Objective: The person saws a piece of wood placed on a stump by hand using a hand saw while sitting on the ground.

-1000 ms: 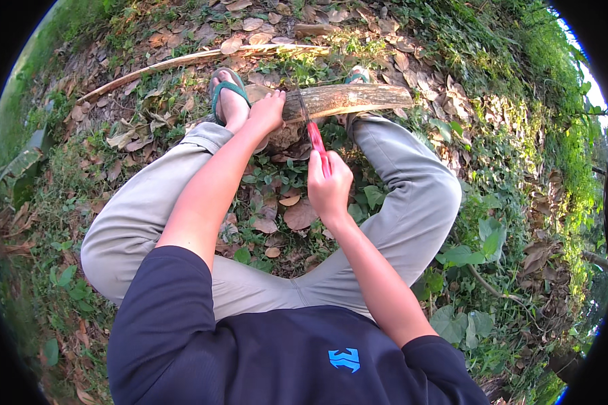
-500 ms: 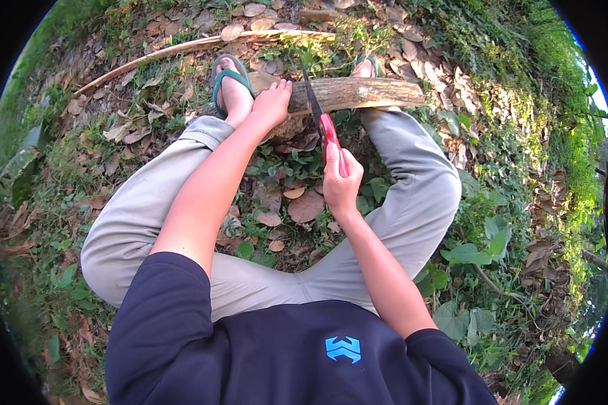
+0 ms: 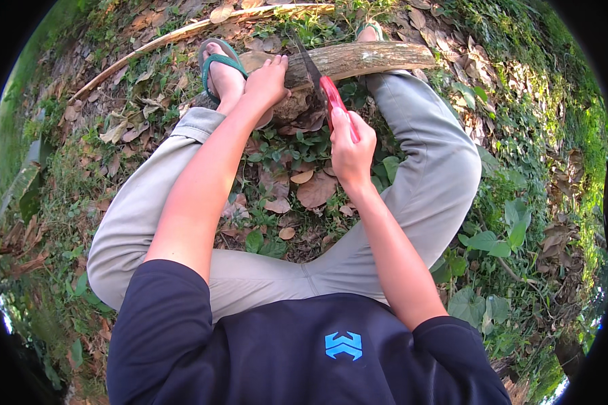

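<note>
A rough-barked log [image 3: 368, 59] lies crosswise in front of my feet. My left hand [image 3: 266, 84] grips its left part, fingers over the top and thumb on the near side. In my right hand [image 3: 352, 147] is a handsaw [image 3: 334, 96] with a red handle, fingers wrapped round the grip. The dark, narrow blade slants up and to the left across the log, just right of my left hand. Whether its teeth are sunk in a cut cannot be made out.
My left foot in a green flip-flop [image 3: 224, 71] rests against the log's left end; my right foot [image 3: 369, 32] is beyond it. A long, pale curved strip of wood [image 3: 162, 44] lies farther off. Dry leaves [image 3: 316, 190] and low green plants [image 3: 493, 241] cover the ground.
My right hand and the saw have drawn back slightly toward me and to the right. The view has shifted a little, so the log and feet appear higher. My left hand stays on the log.
</note>
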